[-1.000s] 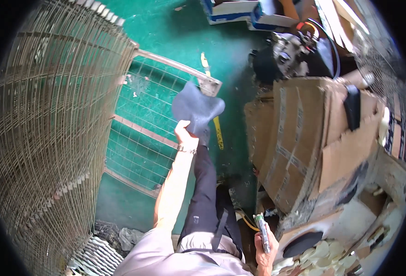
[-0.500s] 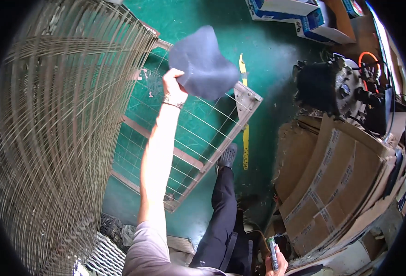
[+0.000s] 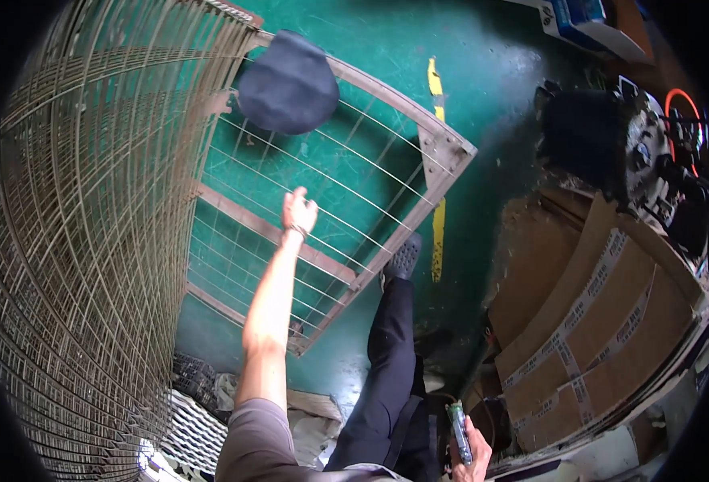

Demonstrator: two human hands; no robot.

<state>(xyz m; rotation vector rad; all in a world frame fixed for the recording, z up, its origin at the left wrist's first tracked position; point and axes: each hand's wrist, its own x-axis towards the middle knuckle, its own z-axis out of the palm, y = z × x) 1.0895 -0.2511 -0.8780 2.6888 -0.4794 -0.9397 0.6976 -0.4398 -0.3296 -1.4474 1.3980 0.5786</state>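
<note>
A dark blue-grey, floppy rounded piece [image 3: 289, 84], perhaps rubber or cloth, is at the far end of a metal frame with thin wire bars [image 3: 387, 173]. Whether it rests on the bars or is still in the air is hard to tell. Nearer to me, above the bars, my left hand [image 3: 298, 212] is empty, its fingers slightly apart and not touching the piece. Low on the right, my right hand [image 3: 473, 451] closes around a small slim tool [image 3: 459, 432] with a green end and a grey body; its exact kind is unclear.
Tall stacked wire mesh panels [image 3: 89, 241] fill the left side. Flattened cardboard boxes [image 3: 587, 337] lean on the right, below a dark machine [image 3: 603, 136] with an orange cable. A yellow floor strip [image 3: 438, 241] runs past my shoe [image 3: 403, 255] on the green floor.
My left hand has let go of the dark floppy piece and drawn back toward me. That piece now sits farther left, over the frame's far end. My right hand keeps its tool.
</note>
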